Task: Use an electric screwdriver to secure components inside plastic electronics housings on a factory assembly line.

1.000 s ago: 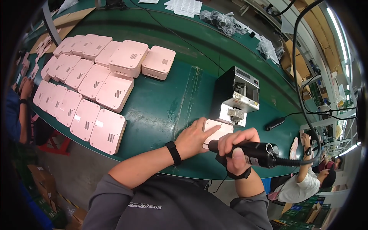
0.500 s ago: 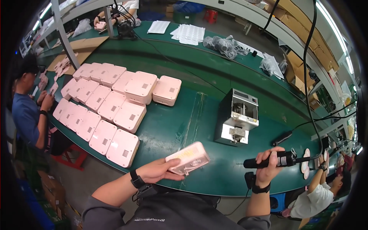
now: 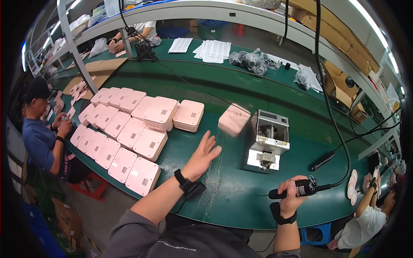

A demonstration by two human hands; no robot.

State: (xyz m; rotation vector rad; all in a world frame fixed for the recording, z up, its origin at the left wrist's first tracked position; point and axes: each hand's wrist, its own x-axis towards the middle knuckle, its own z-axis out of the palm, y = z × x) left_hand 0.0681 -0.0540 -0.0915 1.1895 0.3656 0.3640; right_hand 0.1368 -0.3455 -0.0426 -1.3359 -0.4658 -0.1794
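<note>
My left hand (image 3: 201, 157) is open over the bench, its fingers spread and nothing in them. Beyond its fingertips, a pink plastic box (image 3: 234, 119), smeared by motion, is apart from the hand and close to the machine. My right hand (image 3: 292, 192) is wrapped round a black electric screwdriver (image 3: 304, 188), its thin bit pointing left and its cable running off to the right. Between the hands and farther back stands a small black and silver benchtop machine (image 3: 267, 139). Rows of similar pink boxes (image 3: 121, 165) lie to the left of my left hand.
A second black screwdriver (image 3: 322, 161) lies on the green bench (image 3: 232, 193) at the right. Round pink discs (image 3: 352, 187) sit near the right end. Bagged parts (image 3: 254, 61) and white sheets (image 3: 213, 50) rest on the far bench. Co-workers sit at both sides.
My left hand has let go of the pink box and moved up with fingers spread. The box is now farther away, beside the machine. The right hand has shifted slightly lower and left with the screwdriver.
</note>
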